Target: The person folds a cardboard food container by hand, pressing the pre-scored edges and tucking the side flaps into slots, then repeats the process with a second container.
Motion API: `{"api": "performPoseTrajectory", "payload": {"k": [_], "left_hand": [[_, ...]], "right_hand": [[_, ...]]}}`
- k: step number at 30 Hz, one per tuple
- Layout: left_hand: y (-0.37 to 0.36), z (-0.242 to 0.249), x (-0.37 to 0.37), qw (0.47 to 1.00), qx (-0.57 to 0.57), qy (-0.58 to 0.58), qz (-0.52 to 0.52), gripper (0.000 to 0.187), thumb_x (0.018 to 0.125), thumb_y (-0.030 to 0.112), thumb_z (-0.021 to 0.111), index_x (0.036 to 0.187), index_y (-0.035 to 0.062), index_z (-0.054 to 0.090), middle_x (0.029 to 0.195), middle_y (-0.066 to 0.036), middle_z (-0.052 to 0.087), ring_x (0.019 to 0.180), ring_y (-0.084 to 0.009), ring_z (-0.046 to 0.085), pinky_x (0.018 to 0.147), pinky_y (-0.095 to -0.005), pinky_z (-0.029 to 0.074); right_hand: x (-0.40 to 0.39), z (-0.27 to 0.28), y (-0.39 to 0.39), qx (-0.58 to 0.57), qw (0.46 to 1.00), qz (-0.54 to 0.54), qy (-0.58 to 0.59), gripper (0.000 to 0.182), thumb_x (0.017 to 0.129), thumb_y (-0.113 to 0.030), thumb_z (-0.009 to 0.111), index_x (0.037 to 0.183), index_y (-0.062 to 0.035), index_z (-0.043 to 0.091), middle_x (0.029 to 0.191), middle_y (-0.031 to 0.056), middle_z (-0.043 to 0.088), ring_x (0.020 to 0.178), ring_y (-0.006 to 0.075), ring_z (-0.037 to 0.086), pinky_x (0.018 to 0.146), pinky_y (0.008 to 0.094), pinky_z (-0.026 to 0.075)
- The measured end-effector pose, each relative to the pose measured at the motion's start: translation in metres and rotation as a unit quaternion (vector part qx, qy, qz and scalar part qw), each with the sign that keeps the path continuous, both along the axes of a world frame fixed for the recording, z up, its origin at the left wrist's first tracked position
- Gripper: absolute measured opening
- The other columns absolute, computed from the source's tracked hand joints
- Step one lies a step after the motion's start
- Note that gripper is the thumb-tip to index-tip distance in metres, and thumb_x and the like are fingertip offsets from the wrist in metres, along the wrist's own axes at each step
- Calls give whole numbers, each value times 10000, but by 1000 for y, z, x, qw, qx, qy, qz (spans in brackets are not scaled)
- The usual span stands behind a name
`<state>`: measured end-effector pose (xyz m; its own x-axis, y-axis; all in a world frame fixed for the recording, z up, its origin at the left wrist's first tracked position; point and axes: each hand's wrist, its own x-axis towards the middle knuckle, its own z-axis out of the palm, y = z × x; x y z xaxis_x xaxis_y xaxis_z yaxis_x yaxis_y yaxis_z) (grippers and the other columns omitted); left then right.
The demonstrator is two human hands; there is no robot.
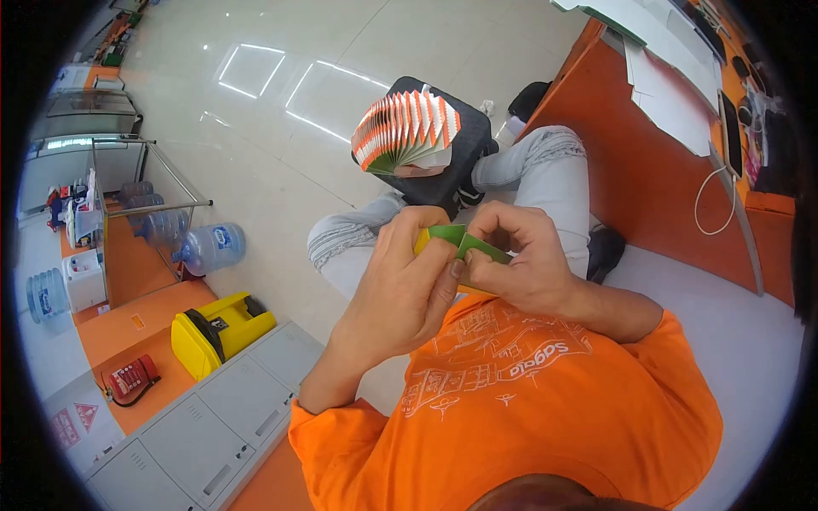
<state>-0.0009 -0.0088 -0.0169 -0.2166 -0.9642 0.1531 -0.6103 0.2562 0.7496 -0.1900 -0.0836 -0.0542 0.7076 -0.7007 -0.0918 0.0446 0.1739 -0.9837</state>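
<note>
Both my hands meet in front of my orange shirt, closed on a small piece of green paper [447,232] with some yellow showing at its edge. My left hand [400,285] pinches one side of it between thumb and fingers. On the other side, my right hand [530,260] grips a second green flap. A raised fold or gap shows between the two flaps; my fingers hide the rest. Beyond my hands, a pleated paper piece [405,128] in orange, white and green rests fanned out on a black stool-like block [473,128].
At right stands an orange desk [588,145] with papers [669,98] and a white cable [714,203]. To the left are water bottles [213,247], a yellow bin [217,332], a fire extinguisher [132,379] and grey lockers [213,417].
</note>
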Motion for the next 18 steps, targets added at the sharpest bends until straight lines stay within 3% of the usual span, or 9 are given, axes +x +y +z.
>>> {"api": "performPoseTrajectory", "payload": {"k": [3, 5, 7, 9, 11, 14, 18], "left_hand": [[0, -1, 2, 1000, 20, 19, 3, 117, 917, -18, 621, 1028, -18, 582, 1167, -214, 518, 1000, -331, 562, 874, -379, 475], [2, -3, 3, 997, 48, 49, 31, 178, 901, 38, 675, 1048, 12, 579, 1161, -204, 535, 1014, -381, 565, 884, -437, 466], [2, 4, 6, 997, 53, 48, 24, 196, 916, 47, 671, 1086, 10, 582, 1165, -209, 550, 1015, -378, 575, 881, -433, 471], [3, 5, 10, 997, 57, 47, 17, 215, 931, 57, 667, 1124, 9, 585, 1170, -213, 565, 1016, -376, 586, 877, -429, 475], [6, 2, 13, 996, 27, 41, 75, 282, 958, 51, 639, 1229, 4, 577, 1152, -221, 610, 988, -362, 623, 860, -412, 495], [4, 1, 12, 994, 60, 55, 70, 308, 953, 6, 630, 1259, -5, 592, 1095, -206, 659, 936, -339, 662, 813, -375, 523], [1, 6, 7, 993, 46, 104, 39, 267, 914, -50, 657, 1178, -16, 645, 1005, -180, 691, 843, -303, 691, 751, -341, 537]], "right_hand": [[2, -2, 2, 27, 999, -23, -12, 98, 858, -3, 695, 904, -2, 608, 852, 6, 585, 772, 41, 534, 680, 228, 446], [-1, 0, -2, 9, 1000, -10, -10, 106, 857, -9, 706, 899, -3, 609, 856, 18, 597, 759, 48, 539, 676, 230, 447], [-5, -1, -8, -12, 1000, 0, -6, 115, 855, -15, 717, 894, -5, 610, 860, 30, 609, 747, 55, 545, 671, 233, 448], [-8, -5, -14, -186, 982, -3, -26, 116, 854, -38, 735, 935, 14, 669, 838, 69, 650, 719, 103, 618, 636, 230, 489], [-10, -2, -16, -230, 972, -14, -42, 120, 850, -11, 734, 959, 8, 685, 864, 81, 651, 737, 135, 632, 631, 243, 492], [-14, -4, -16, -317, 947, -27, -45, 179, 831, 30, 743, 1004, -3, 711, 910, 90, 660, 766, 179, 649, 632, 275, 494], [-19, -8, -14, -449, 893, -27, -23, 329, 740, 70, 797, 1051, -16, 736, 960, 102, 670, 803, 221, 666, 690, 299, 513]]}}
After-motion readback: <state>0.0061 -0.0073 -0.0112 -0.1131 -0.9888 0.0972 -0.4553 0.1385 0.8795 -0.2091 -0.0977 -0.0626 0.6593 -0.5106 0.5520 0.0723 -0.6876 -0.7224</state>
